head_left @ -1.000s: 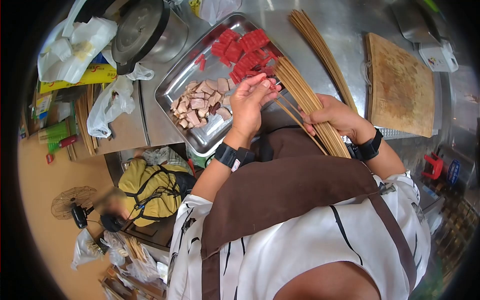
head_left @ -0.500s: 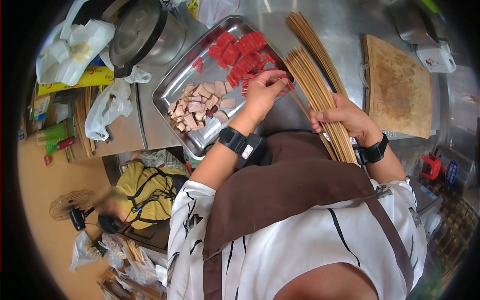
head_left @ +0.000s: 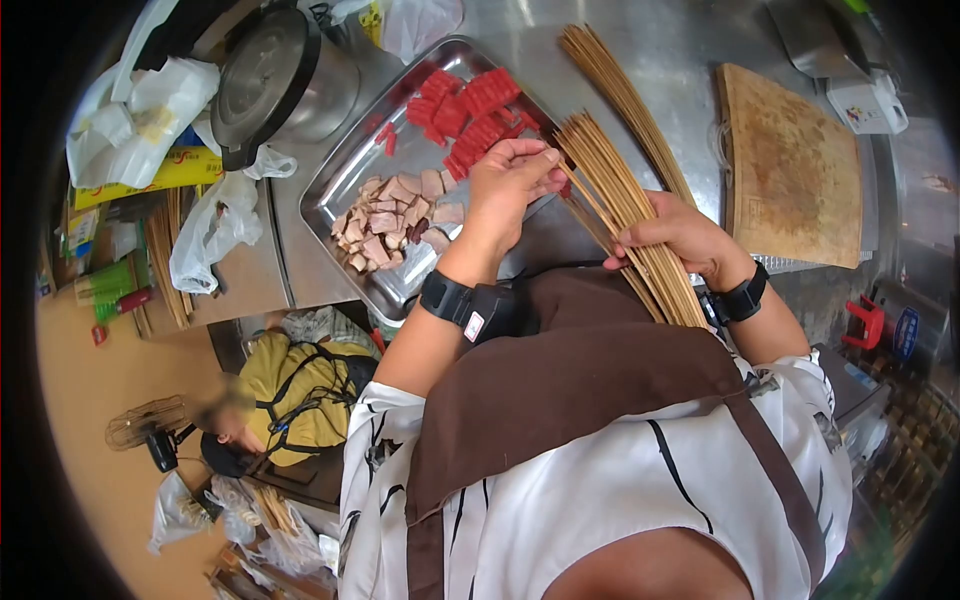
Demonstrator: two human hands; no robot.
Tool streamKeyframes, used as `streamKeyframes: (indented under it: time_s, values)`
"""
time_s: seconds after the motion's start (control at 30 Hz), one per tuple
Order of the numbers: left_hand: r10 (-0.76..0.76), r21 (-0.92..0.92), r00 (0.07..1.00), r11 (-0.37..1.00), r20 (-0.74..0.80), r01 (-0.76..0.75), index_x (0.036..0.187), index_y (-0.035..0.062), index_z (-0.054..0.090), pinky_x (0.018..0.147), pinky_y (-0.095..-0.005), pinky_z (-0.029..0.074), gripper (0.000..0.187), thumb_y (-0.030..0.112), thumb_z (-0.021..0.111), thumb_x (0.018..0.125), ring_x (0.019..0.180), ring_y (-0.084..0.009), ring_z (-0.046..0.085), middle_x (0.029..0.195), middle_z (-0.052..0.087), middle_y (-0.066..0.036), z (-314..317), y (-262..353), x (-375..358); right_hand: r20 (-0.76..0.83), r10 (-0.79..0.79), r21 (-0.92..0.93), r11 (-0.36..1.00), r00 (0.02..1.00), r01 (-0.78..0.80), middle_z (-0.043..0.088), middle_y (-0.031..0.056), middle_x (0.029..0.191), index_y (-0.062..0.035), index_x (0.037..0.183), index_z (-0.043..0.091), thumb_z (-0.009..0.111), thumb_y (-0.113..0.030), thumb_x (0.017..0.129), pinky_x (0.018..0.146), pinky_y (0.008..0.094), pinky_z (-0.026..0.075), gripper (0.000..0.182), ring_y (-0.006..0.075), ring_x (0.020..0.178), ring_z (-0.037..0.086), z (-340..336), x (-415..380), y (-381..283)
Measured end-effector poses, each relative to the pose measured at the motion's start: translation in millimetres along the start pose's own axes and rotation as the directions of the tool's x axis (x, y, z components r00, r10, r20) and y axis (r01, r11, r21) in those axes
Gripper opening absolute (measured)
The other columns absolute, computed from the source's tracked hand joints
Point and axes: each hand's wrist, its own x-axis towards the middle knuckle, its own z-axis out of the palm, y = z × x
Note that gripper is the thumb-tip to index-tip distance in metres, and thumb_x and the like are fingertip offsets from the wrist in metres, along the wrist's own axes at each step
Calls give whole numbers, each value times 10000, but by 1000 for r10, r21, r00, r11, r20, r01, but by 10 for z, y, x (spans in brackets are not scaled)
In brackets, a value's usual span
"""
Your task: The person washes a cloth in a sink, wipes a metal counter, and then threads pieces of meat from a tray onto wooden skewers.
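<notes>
The right hand (head_left: 675, 240) is wrapped firmly around a thick bundle of sticks (head_left: 612, 178), thumb across the top, holding it at a slant in front of the brown apron (head_left: 560, 390). The bundle's lower end reaches the apron, and its upper end points toward the counter (head_left: 600, 18). The left hand (head_left: 512, 185) is at the upper part of the bundle, its thumb and fingers bent close together; I cannot tell whether they meet or pinch anything. A small bit of red shows just below those fingertips, by thin sticks that stand slightly apart from the bundle. Left of the bundle is a metal tray (head_left: 400, 158), lying at an angle, with red pieces (head_left: 488, 95) toward its far end and a heap of pale meat chunks (head_left: 385, 225) nearer the apron. Beyond the held sticks, a second bundle (head_left: 630, 110) lies on the counter, between the tray and a wooden cutting board (head_left: 790, 165). A lidded pot (head_left: 325, 90) stands left of the tray.
</notes>
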Motion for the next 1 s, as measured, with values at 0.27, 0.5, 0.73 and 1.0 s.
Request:
streamKeyframes:
  time_s: [0.27, 0.5, 0.73, 1.0]
  values:
    - [3, 78, 1000, 997, 15, -4, 949, -8, 541, 688, -287, 541, 160, 53, 643, 842, 735, -179, 645, 830, 638, -99, -138, 104, -35, 4, 12, 0, 1000, 1000, -12, 576, 91, 823, 38, 1037, 500, 631, 1, 783, 780, 366, 558, 289, 177, 732, 622, 12, 22, 22]
    - [235, 647, 958, 708, 162, -283, 979, 37, 599, 748, -327, 518, 159, 91, 631, 832, 849, -231, 633, 923, 642, -100, -716, -232, 63, -16, -6, 19, 1000, 1000, 6, 574, 85, 811, 25, 1016, 497, 640, -1, 787, 773, 351, 561, 272, 177, 724, 636, -58, 12, 45]
    - [174, 957, 953, -196, 250, -215, 934, 74, 642, 735, -425, 496, 171, 152, 595, 790, 865, -332, 621, 953, 632, -132, -472, -388, 183, -29, 1, 19, 1000, 1000, 0, 575, 85, 805, 24, 1028, 487, 631, 3, 786, 758, 339, 561, 283, 173, 713, 635, -65, -2, 43]
    - [12, 951, 966, -180, 257, -251, 922, 46, 633, 755, -421, 498, 183, 120, 560, 772, 886, -352, 626, 927, 632, -175, -434, -221, 316, -7, 13, 6, 1000, 1000, -13, 572, 83, 816, 24, 1030, 485, 626, 1, 789, 747, 329, 561, 280, 175, 711, 634, -32, -17, 58]
